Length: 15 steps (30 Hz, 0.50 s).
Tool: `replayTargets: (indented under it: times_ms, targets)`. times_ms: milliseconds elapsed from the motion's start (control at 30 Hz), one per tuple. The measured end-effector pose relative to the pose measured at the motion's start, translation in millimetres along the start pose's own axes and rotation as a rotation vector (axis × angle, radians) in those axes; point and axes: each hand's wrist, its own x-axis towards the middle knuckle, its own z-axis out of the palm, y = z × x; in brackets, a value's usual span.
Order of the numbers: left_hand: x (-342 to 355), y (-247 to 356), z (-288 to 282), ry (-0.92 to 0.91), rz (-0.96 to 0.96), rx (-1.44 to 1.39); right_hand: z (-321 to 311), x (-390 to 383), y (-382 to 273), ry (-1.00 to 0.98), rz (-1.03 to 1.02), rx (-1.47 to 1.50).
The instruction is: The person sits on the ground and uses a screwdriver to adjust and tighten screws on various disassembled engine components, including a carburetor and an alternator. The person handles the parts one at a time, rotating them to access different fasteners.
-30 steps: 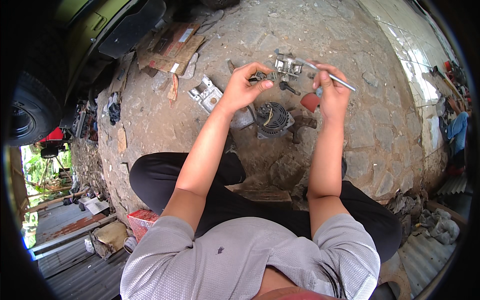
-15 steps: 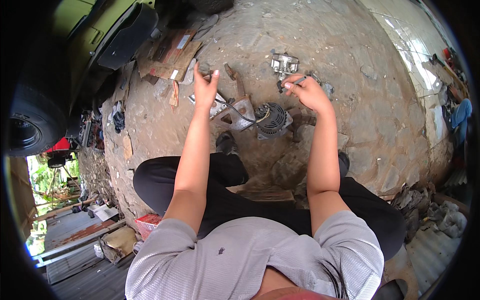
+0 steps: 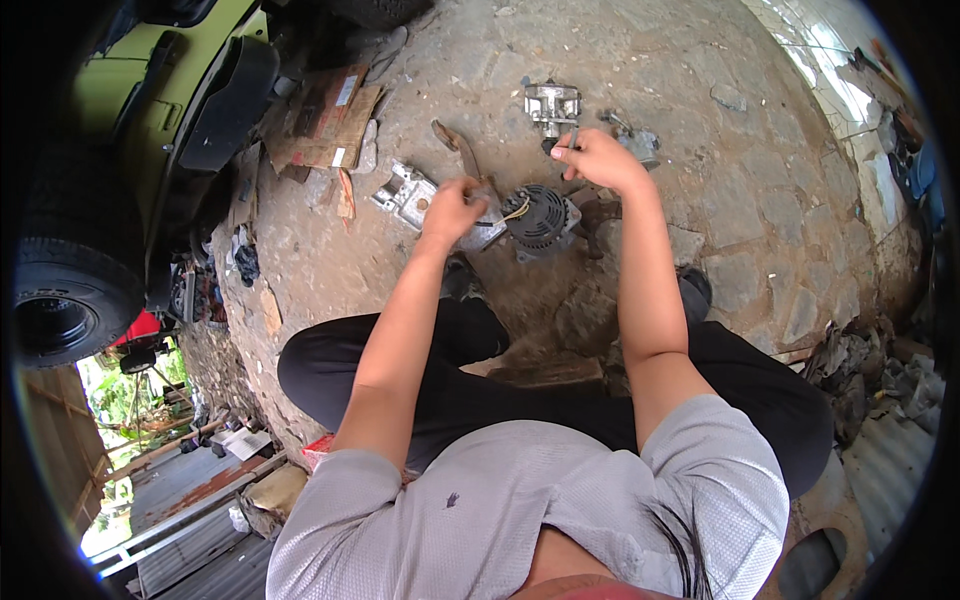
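Observation:
My left hand (image 3: 455, 212) is closed over a flat metal piece (image 3: 487, 236), its fingers curled around a black cable (image 3: 484, 223). The cable leads to pale yellow wires beside a round dark slotted housing (image 3: 540, 215), which resembles part of an alternator. My right hand (image 3: 600, 160) is raised to the right, pinching a thin dark rod (image 3: 573, 138); its exact kind is unclear. Just beyond those fingers lies a silvery metal part with a shaft (image 3: 552, 103). A pale metal casting (image 3: 404, 197) rests left of my left hand.
A rusty curved piece (image 3: 455, 145) lies beyond the left hand. Cardboard and wood pieces (image 3: 325, 130) are at the far left, beside a green vehicle (image 3: 125, 90) with a black tire (image 3: 70, 270). Small metal parts (image 3: 638, 143) sit right of the right hand.
My left hand has moved right and nearer, its spread fingers closing at the cable. The right hand has shifted slightly left and away, still pinching the rod. The view has tilted a little.

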Motion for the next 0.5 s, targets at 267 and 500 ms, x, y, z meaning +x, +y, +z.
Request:
replayTargets:
  times_ms: [267,500]
  targets:
    - [-61.6,73.7,-39.8,-0.466,0.308,0.557,35.6,22.0,18.2,0.062,-0.163,-0.153]
    - [-91.1,61.2,-18.3,-0.251,0.224,0.240,62.6,34.4,32.8,0.048,-0.186,-0.209]
